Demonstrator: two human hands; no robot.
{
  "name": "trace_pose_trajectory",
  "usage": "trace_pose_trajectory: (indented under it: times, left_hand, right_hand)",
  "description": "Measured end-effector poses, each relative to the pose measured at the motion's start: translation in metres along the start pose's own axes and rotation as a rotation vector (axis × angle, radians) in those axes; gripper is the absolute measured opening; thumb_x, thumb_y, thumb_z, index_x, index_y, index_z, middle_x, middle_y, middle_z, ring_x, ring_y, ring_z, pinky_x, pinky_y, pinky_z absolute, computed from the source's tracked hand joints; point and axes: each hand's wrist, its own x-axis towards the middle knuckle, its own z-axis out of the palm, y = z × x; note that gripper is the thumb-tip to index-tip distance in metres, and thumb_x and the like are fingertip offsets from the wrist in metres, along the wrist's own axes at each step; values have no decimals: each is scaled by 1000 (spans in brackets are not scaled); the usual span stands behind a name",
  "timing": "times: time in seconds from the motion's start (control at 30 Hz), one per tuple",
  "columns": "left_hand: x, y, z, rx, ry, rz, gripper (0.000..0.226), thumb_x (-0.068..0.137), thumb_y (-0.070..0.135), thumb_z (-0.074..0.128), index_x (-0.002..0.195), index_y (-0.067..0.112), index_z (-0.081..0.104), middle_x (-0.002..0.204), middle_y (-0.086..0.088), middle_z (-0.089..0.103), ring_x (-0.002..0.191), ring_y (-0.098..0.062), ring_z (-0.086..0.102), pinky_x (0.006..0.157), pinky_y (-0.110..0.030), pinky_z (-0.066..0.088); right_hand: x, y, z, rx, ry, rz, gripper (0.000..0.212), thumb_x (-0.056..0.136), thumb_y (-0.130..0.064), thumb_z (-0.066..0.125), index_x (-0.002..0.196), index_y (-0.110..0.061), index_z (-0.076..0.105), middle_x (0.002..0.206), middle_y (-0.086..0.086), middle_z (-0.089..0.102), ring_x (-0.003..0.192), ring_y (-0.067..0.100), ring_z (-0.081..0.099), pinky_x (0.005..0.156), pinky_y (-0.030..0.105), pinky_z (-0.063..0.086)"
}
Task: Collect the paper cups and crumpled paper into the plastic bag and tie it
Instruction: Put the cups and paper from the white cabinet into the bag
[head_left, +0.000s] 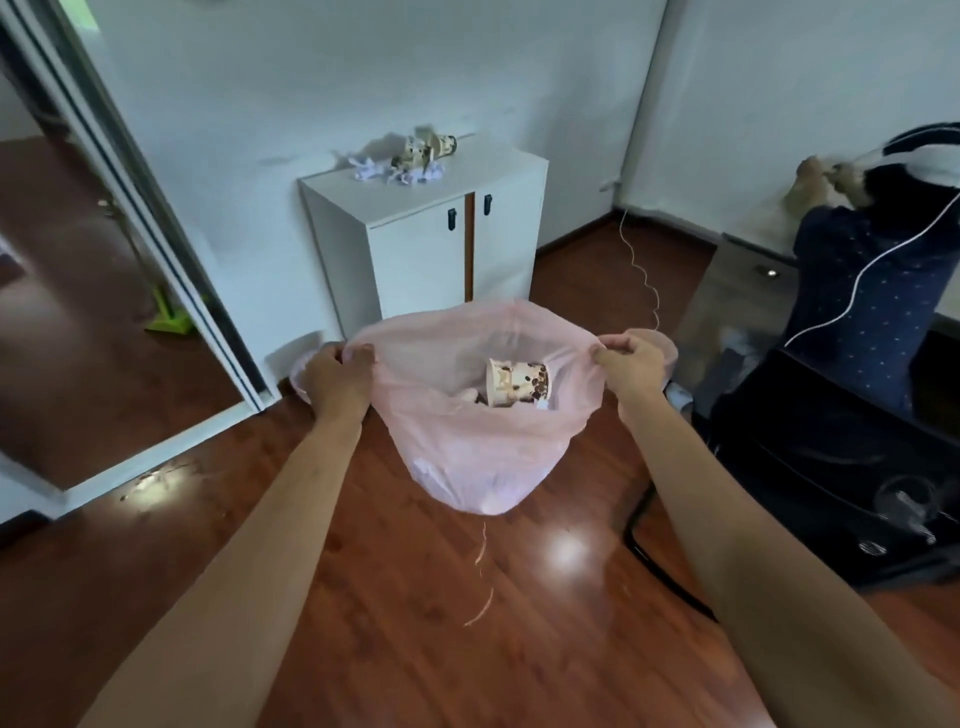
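Observation:
A pale pink plastic bag (470, 452) hangs above the wooden floor, its mouth stretched wide. My left hand (332, 376) grips the left side of the rim and my right hand (631, 361) grips the right side. Inside the bag lies a patterned paper cup (517, 383) on its side, with some white paper beside it. On top of the white cabinet (415, 244) behind the bag lie more paper cups (426, 148) and several crumpled white paper balls (395, 171).
A sliding door frame (156, 228) stands at the left with a green broom head (169, 317) beyond it. At the right, a person in a dark dotted top (872, 280) stands by dark furniture (831, 467). A white cable (641, 270) trails down to the floor.

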Motion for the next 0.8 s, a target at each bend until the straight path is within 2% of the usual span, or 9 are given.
trace_pose_trajectory:
  times: [0.13, 0.23, 0.37, 0.6, 0.73, 0.8]
  left_hand:
    - [59, 16, 45, 43, -12, 33, 18, 91, 27, 59, 91, 10, 64, 87, -3, 61, 80, -22, 54, 69, -27, 37]
    - [108, 29, 78, 20, 9, 47, 18, 89, 28, 59, 93, 11, 65, 88, -1, 62, 81, -20, 54, 71, -28, 39]
    - [175, 51, 122, 13, 57, 89, 17, 89, 25, 59, 92, 10, 64, 89, -4, 62, 83, -23, 54, 76, -32, 44]
    - [279, 102, 196, 47, 145, 74, 17, 89, 24, 60, 95, 9, 65, 90, -5, 62, 82, -24, 54, 71, -29, 41]
    - [337, 132, 228, 24, 217, 95, 15, 89, 25, 62, 93, 11, 64, 91, -6, 63, 82, -23, 55, 71, -29, 42]
    - [361, 141, 235, 40, 270, 117, 15, 87, 25, 63, 91, 11, 64, 87, -4, 62, 81, -22, 54, 71, -28, 41]
  right_hand:
    - [61, -11, 27, 16, 2, 12, 11, 86, -9, 67, 81, -19, 67, 75, -4, 66, 65, 7, 59, 56, 18, 49]
    - [118, -24, 52, 52, -2, 18, 16, 85, -10, 67, 76, -23, 66, 72, -3, 67, 65, 12, 61, 56, 21, 52]
    - [202, -39, 91, 100, -19, -3, 14, 81, -10, 70, 76, -24, 69, 84, 1, 72, 80, 16, 66, 74, 31, 57]
    - [344, -90, 165, 119, -152, 24, 13, 82, -11, 72, 76, -23, 68, 93, 5, 73, 88, 21, 71, 79, 39, 61]
    - [408, -130, 205, 105, -259, -46, 16, 81, -11, 70, 74, -25, 68, 89, 1, 72, 87, 22, 69, 71, 34, 57]
    - [433, -147, 225, 115, -297, -67, 16, 80, -9, 71, 73, -24, 68, 88, 3, 72, 91, 25, 69, 79, 39, 60]
